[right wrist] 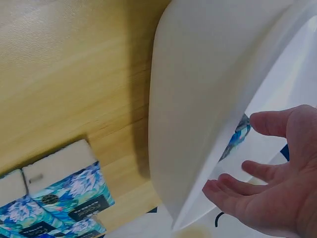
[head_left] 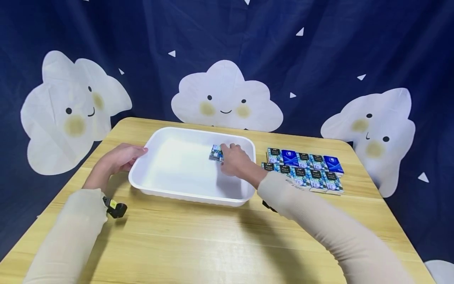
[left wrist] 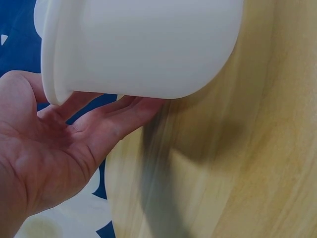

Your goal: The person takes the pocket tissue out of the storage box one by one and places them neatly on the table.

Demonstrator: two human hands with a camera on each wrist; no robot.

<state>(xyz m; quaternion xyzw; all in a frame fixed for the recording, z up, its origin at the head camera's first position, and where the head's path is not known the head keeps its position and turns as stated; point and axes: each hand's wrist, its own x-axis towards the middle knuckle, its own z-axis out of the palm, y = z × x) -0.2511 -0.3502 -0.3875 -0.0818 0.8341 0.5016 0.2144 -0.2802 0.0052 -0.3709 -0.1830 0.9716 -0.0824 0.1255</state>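
A white plastic tray point(head_left: 177, 195) with a raised rim lies on the table. My left hand point(head_left: 125, 157) holds its left end, thumb at the rim and fingers point(left wrist: 126, 114) under and along the outer wall. Inside, towards the right end, is one tissue pack point(head_left: 216, 153) with a blue floral print. My right hand point(head_left: 235, 159) is over the tray beside this pack. The right wrist view shows its thumb and fingers point(right wrist: 225, 196) spread apart, thumb tip close to the pack. The tray rim hides part of the pack there.
Right of the tray, several tissue packs point(head_left: 300, 177) sit in two rows, mostly floral, some plain blue point(head_left: 290, 157). A wooden table point(head_left: 191, 244) bears everything. Behind it hangs a dark blue curtain point(head_left: 149, 35) with white clouds.
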